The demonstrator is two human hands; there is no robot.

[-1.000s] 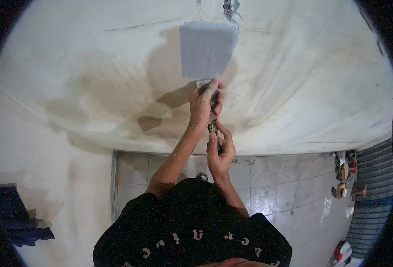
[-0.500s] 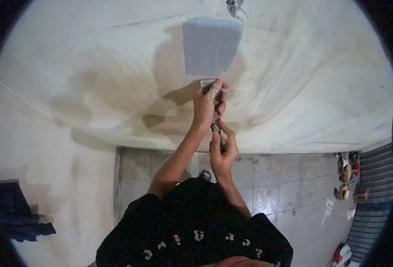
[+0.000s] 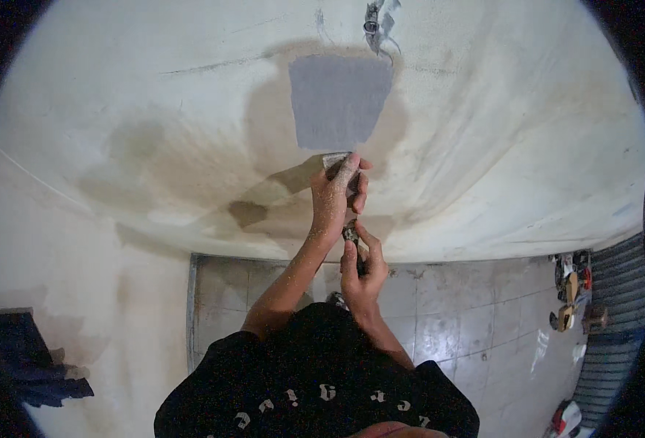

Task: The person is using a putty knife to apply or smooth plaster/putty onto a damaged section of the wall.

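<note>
My left hand (image 3: 330, 197) is closed round the upper part of a scraper, its thumb lying along the front near the flat, light-coloured blade (image 3: 335, 159). Below it, my right hand (image 3: 364, 271) pinches the dark lower end of the same tool (image 3: 350, 232) between thumb and fingers. The blade's edge is at the wall, just under the lower border of a grey painted patch (image 3: 341, 101). Pale dust speckles my left hand and forearm. My fingers cover most of the tool's middle, so its full shape is hidden.
A stained off-white wall (image 3: 468, 131) rises in front, with a small dark fitting (image 3: 371, 27) above the patch. Dark paint strokes (image 3: 27, 358) mark the wall at left. Grey floor tiles (image 3: 439, 321) lie below. Tools (image 3: 567, 292) stand by a corrugated shutter (image 3: 615, 314) at right.
The whole view has tipped upward, so the wall patch and both hands sit lower in the picture. My hands keep their grip and nearly the same place under the patch.
</note>
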